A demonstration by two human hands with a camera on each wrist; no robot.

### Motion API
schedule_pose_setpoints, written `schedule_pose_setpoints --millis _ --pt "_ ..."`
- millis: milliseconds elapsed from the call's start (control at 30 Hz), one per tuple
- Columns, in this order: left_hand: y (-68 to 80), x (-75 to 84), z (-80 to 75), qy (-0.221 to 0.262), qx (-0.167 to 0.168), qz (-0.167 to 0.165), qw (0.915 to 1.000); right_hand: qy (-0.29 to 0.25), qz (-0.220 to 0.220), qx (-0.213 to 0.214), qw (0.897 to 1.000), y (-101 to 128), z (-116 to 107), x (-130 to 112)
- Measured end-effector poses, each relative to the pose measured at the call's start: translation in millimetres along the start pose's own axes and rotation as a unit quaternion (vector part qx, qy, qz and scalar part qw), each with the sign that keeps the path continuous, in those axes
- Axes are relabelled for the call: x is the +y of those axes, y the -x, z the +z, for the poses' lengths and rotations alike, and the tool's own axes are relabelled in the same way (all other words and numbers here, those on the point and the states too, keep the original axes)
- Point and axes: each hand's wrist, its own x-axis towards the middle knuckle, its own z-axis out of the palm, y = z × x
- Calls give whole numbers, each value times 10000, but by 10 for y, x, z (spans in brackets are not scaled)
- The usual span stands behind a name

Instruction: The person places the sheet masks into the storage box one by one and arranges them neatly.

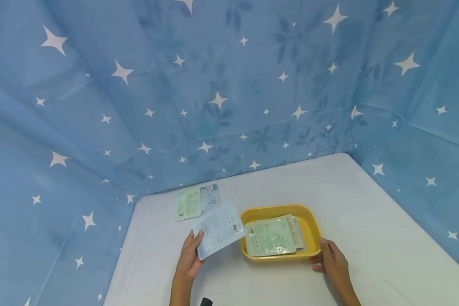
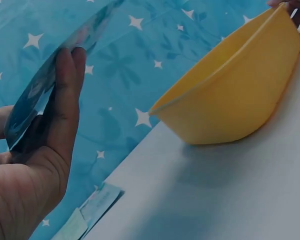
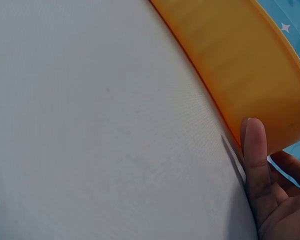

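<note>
Here, the left hand [image 1: 191, 255] pinches a blue packet [image 1: 219, 229] above the tabletop [image 1: 260, 280], thumb and fingers [image 2: 66, 100] drawn tight on its left edge; its long side slants rightward toward the yellow tray [image 1: 311, 234], whose near-right corner the farther right hand [image 1: 334, 260] grips.

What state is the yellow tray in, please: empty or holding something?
Holding something: the head view shows a green packet lying in the tray, atop others.

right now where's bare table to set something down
Bare table lies right of the yellow tub and right hand, behind the tub, and left of the left hand with the blue packet, in front of the two flat packets. Crowded: inside the tub, piled with packets, and the back left corner.
</note>
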Motion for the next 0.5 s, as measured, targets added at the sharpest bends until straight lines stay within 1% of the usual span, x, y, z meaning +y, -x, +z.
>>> schedule_pose_setpoints --millis 133,233,333,500 --pt "99 -152 56 -465 208 -153 9986 23 -3 20 10000 -4 4 13" --pt "142 -215 84 -846 306 -301 9955 34 -30 79 10000 -8 11 7" --pt "146 -240 120 -1153 265 -395 9922 48 -65 78 9999 -10 19 0" --pt "92 -280 198 -1370 -12 -413 9897 68 -14 110 9999 -6 22 -7"
